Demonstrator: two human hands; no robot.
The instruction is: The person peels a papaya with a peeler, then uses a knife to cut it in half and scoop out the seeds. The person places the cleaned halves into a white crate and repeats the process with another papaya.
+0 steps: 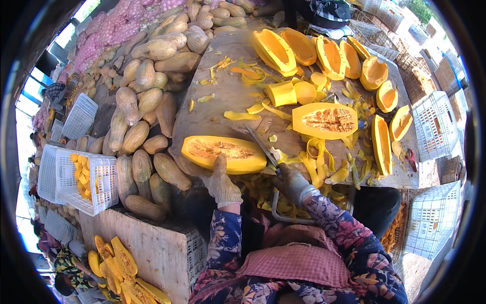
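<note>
My left hand (pixel 223 183), in a knitted glove, touches the near side of a peeled, halved pumpkin (pixel 248 155) lying cut face up with its seeds showing. In my gloved right hand (pixel 294 182) is a knife (pixel 262 143), its blade slanting up and left just right of that half. A second seeded half (pixel 324 121) rests farther right on the wooden board (pixel 216 102). Several hollowed halves (pixel 331 57) stand along the board's far and right sides. A short peeled chunk (pixel 281 93) lies near the middle among peel strips (pixel 317 159).
Unpeeled pumpkins (pixel 142 167) are heaped left of the board. A white crate (pixel 91 182) holds cut orange pieces. More crates (pixel 434 125) stand at right. A metal tray (pixel 290 216) with peelings sits below the board edge. Another person (pixel 70 266) is at lower left.
</note>
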